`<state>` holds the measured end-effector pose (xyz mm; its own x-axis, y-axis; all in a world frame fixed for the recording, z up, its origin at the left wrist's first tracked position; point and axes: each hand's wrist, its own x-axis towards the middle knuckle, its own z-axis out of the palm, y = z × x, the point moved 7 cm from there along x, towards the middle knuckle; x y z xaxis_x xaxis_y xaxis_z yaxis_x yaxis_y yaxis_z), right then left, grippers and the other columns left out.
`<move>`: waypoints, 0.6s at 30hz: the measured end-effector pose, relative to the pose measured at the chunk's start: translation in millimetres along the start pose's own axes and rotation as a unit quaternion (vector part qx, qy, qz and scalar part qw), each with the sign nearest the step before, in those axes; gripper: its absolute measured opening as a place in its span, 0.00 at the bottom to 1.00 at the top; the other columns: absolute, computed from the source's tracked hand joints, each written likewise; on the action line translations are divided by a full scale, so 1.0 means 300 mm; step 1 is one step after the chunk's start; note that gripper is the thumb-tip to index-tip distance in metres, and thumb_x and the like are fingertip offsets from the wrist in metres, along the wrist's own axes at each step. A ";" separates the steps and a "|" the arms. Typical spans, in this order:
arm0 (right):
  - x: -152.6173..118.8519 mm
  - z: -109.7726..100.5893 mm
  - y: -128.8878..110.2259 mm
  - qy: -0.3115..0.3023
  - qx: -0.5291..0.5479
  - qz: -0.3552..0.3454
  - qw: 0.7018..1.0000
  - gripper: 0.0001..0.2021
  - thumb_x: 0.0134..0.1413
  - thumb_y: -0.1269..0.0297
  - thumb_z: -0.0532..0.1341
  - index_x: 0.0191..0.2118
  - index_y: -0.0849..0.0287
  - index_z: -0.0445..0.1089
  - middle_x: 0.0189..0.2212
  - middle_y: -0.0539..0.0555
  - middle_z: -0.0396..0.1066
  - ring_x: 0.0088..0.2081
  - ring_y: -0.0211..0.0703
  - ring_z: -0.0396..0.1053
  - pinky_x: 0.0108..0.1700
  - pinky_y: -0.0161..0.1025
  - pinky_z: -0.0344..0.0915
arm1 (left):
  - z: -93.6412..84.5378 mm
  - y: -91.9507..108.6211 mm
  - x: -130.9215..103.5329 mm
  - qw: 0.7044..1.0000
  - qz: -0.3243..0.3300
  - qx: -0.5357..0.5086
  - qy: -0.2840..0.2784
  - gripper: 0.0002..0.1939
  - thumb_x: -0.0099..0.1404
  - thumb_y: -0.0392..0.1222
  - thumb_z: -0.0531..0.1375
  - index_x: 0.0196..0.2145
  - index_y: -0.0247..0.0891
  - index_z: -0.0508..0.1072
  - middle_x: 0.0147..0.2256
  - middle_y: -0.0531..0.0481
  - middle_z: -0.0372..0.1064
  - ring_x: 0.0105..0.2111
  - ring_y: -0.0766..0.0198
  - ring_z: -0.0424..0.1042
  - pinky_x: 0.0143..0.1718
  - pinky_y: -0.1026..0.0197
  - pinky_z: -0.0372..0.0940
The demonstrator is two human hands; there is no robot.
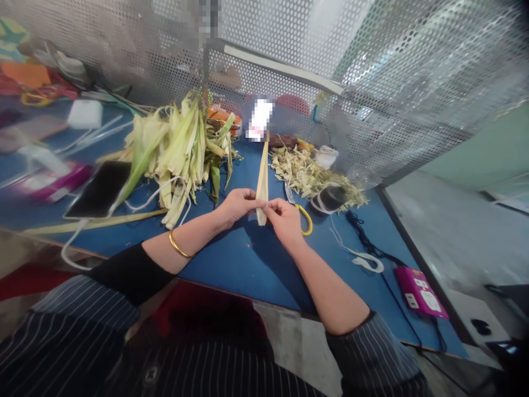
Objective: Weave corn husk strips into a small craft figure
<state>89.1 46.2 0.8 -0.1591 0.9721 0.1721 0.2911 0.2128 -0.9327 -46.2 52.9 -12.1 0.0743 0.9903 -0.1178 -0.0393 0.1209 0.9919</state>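
A long, pale strip of corn husk (263, 171) stands out from my fingers above the blue table, its narrow tip pointing away from me. My left hand (240, 208) pinches it from the left. From the right, my right hand (285, 219) pinches the same strip, with the fingertips of both hands close together near its wide lower end. Just beyond my right hand lie scissors (305, 219) with yellow handles, partly hidden by the hand. A big heap of green and pale corn husks (177, 146) rests to the left of my hands.
Husk scraps (301, 173) are piled at the back right, beside a dark spool (328, 198). A purple power strip (420, 292) with black cable sits at the right edge. On the left lies a phone (99, 190) with a white cable. A perforated metal screen (285, 33) closes off the back.
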 end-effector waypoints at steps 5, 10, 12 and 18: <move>0.012 -0.006 0.022 0.022 0.050 0.018 0.998 0.09 0.49 0.58 0.62 0.27 0.57 0.67 0.19 0.46 0.67 0.21 0.37 0.64 0.25 0.36 0.63 | -0.009 0.020 0.010 0.999 0.031 -0.019 0.007 0.05 0.53 0.32 0.62 0.30 0.33 0.70 0.23 0.53 0.68 0.23 0.71 0.67 0.28 0.65 0.64; 0.015 -0.031 0.012 0.051 0.015 0.001 0.999 0.06 0.50 0.61 0.60 0.27 0.56 0.65 0.18 0.46 0.66 0.20 0.36 0.63 0.24 0.35 0.61 | -0.054 0.054 0.004 0.988 0.108 0.071 0.082 0.12 0.54 0.29 0.57 0.39 0.34 0.68 0.32 0.49 0.72 0.27 0.68 0.70 0.32 0.63 0.65; 0.011 -0.044 -0.004 0.067 -0.034 -0.016 0.997 0.06 0.50 0.62 0.60 0.26 0.56 0.65 0.18 0.45 0.65 0.20 0.36 0.62 0.25 0.35 0.60 | -0.072 0.114 -0.027 0.952 0.208 0.175 0.141 0.11 0.56 0.31 0.57 0.39 0.36 0.68 0.35 0.49 0.71 0.30 0.68 0.69 0.35 0.64 0.64; -0.011 -0.028 -0.065 0.044 -0.185 -0.097 0.977 0.07 0.51 0.63 0.58 0.25 0.55 0.61 0.18 0.45 0.63 0.21 0.36 0.61 0.27 0.35 0.57 | 0.033 0.175 -0.083 0.830 0.330 0.449 0.019 0.09 0.62 0.37 0.55 0.39 0.41 0.73 0.33 0.50 0.67 0.31 0.66 0.66 0.32 0.64 0.58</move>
<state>91.8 39.8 21.1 -0.1683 0.9110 0.3765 0.5866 0.3995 -0.7045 -40.1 33.8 43.3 0.3003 0.8237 0.4810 0.7008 -0.5326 0.4746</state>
